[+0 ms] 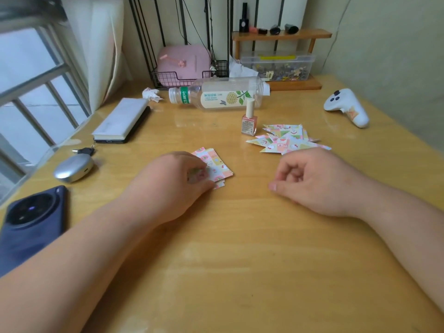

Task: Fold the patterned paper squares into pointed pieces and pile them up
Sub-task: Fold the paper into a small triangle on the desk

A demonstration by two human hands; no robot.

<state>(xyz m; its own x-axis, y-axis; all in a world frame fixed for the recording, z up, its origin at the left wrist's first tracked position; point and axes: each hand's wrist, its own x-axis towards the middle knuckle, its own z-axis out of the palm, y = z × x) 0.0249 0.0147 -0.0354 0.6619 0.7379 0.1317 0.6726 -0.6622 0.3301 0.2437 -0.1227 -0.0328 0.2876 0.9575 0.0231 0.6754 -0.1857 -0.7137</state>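
A: Where is the stack of paper squares (pixel 218 168) lying relative to the fingers?

B: It is sitting right under the left hand (pixel 173 186), poking out past it on the far and right side. The fingertips (pixel 199 171) are curling down onto the near-left part of the stack and seem to be pinching at the top sheet, though how many sheets they are catching is too blurred to tell.

A: And the other hand?

B: The right hand (pixel 322 186) is resting well to the right with its fingers loosely curled, holding nothing, its thumb touching the table (pixel 240 260). So the left is doing the picking. I am guessing a sheet is about to be drawn toward the bare wood between the two hands.

A: How is the stack lying?

B: It is lying flat and slightly fanned, turned askew to the table's front edge, with one corner pointing toward the right hand.

A: Where is the finished work going?

B: The pile of pointed pieces (pixel 288 140) is lying just beyond the right hand, beside a nail polish bottle (pixel 249 121). That hand is the nearer one for dropping a piece there.

A: And the surface?

B: It is glossy wood, so thin paper is likely sliding easily.
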